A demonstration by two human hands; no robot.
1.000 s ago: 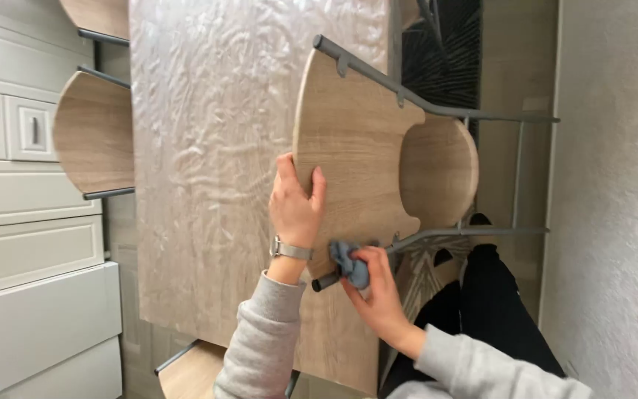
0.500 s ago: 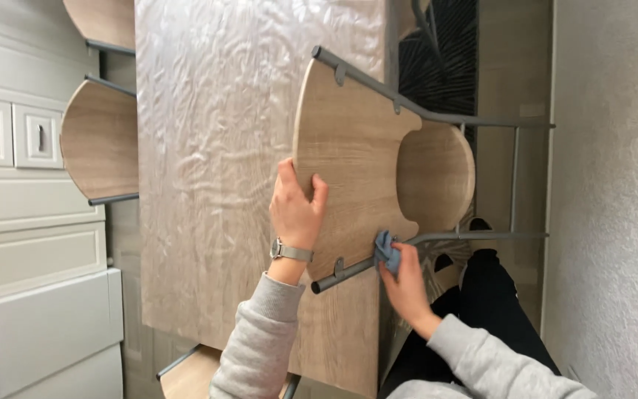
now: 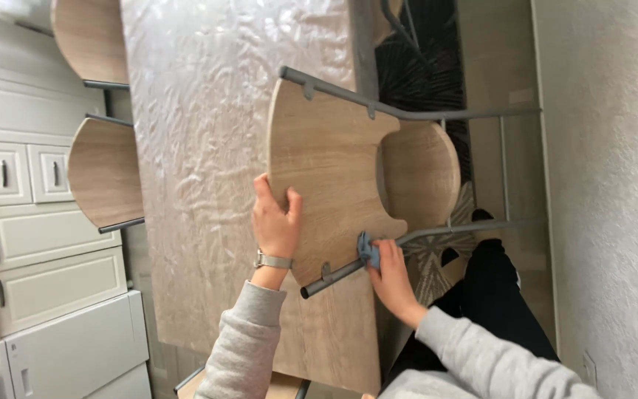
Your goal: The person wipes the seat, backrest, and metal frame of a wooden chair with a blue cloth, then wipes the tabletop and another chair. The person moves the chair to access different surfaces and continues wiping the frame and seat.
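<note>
My grey sweatshirt sleeves come in from the lower edge, soft and ribbed at the cuffs. My right hand (image 3: 391,279) has its grip clenched around a small blue cloth (image 3: 368,250), bunched and crumpled, pressed against the grey metal tube (image 3: 348,267) that runs along the lower side of the chair back (image 3: 326,174). The cloth sits at my fingertips, wrapped over the tube just where the backrest narrows toward the seat. My left hand (image 3: 275,222), with a metal watch (image 3: 272,261) at the wrist, has its grip grasping the curved top edge of the chair back, thumb on the near face and fingers over the rim. The backrest is a flat, rounded panel of pale wood grain, smooth and matte; the round seat (image 3: 426,176) beyond it has the same finish, held by thin grey legs. Behind the chair lies the table (image 3: 193,148), its wood-look top under a wrinkled clear plastic cover that catches the light. On its far side stand two more chairs (image 3: 106,174) with the same pale backs, then white panelled cabinets (image 3: 31,222). To the right is a rough white wall (image 3: 614,185).
</note>
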